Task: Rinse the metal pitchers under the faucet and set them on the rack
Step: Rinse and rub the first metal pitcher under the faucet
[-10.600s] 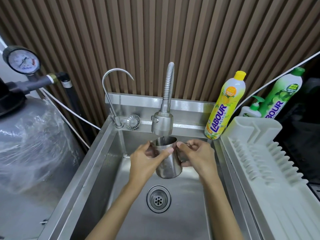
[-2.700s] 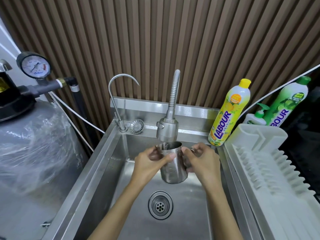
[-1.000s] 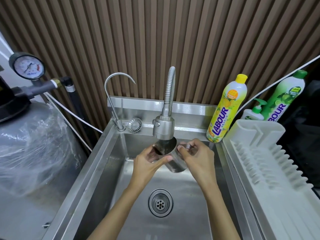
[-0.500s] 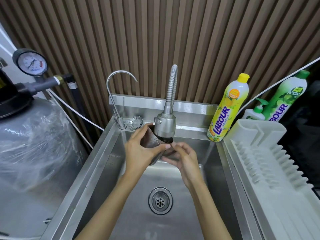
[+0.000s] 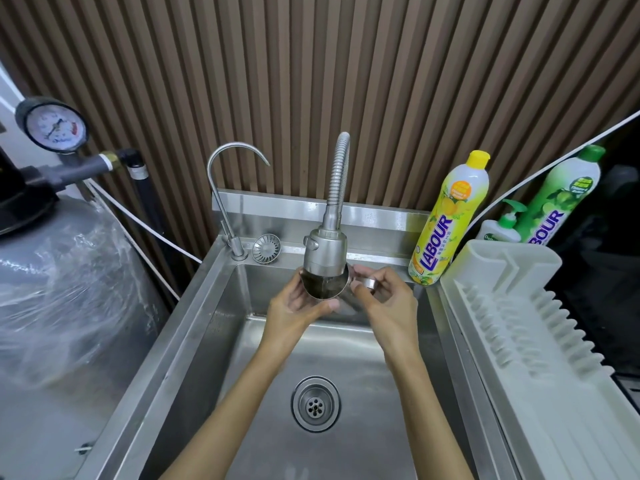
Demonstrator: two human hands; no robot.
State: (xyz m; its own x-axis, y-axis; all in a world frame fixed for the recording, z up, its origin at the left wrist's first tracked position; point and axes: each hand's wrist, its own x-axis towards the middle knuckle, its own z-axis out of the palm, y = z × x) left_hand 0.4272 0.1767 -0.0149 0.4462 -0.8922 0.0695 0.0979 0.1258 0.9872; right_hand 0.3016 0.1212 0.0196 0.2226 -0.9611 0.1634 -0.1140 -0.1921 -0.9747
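I've tipped the pitcher (image 5: 323, 287) back upright under the faucet (image 5: 325, 251); left fingers (image 5: 322, 308) wrap its body, right fingers (image 5: 360, 287) pinch its handle. Rinsing continues; rack (image 5: 540, 341) next.

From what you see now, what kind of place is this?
Probably a dishwashing corner of a kitchen or café: a steel sink with a flexible faucet, dish soap bottles, and a white drying rack beside it.

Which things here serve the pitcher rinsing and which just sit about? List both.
In use: metal pitcher, left hand, right hand, faucet, sink, rack.
Idle: yellow bottle, green bottle, pump bottle, gooseneck tap, pressure gauge.
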